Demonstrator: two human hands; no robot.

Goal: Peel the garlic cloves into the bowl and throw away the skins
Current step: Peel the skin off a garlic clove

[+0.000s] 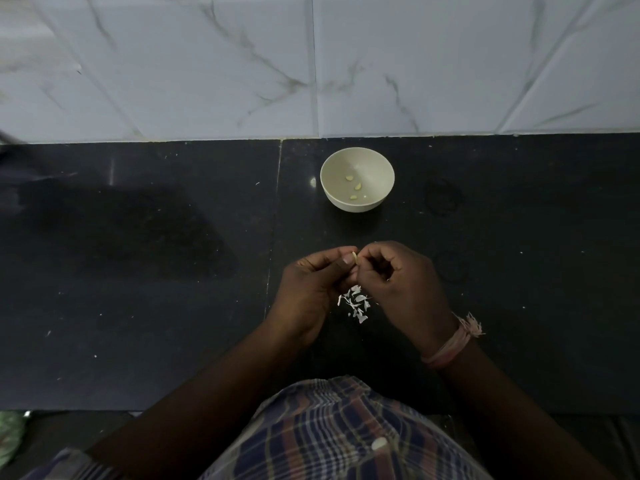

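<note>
Both hands, left and right, grip one pale garlic clove over papery skins

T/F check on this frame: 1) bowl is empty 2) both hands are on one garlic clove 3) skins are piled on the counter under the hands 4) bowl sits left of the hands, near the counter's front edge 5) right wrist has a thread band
1) False. The bowl holds three peeled cloves.
2) True. The left hand and right hand pinch one garlic clove between them.
3) True. The skins lie on the dark counter under the hands.
4) False. The bowl stands beyond the hands, near the tiled wall.
5) True. A thread band circles the right wrist.
</note>
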